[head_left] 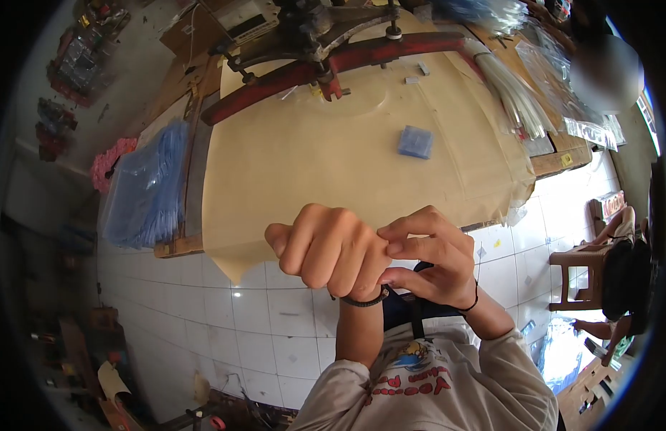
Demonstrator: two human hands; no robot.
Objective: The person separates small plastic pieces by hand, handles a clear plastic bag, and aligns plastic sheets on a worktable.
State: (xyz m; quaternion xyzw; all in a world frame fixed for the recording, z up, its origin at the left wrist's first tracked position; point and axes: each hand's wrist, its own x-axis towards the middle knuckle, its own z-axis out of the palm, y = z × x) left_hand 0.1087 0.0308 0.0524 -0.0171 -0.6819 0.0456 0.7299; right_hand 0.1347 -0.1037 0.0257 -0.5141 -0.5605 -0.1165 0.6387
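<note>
In the head view, the left hand (329, 248) is held closed in a fist, its edge touched by the right hand (442, 258), whose grip cannot be told, while a small, squarish, blue plastic packet (416, 141) is seen beyond both on a tan-covered table (297, 165).

One head-worn camera looks forward and down — close, wide, round-edged.

Wooden table (176, 248): tan cover (311, 154), blue plastic stack (147, 188).
</note>
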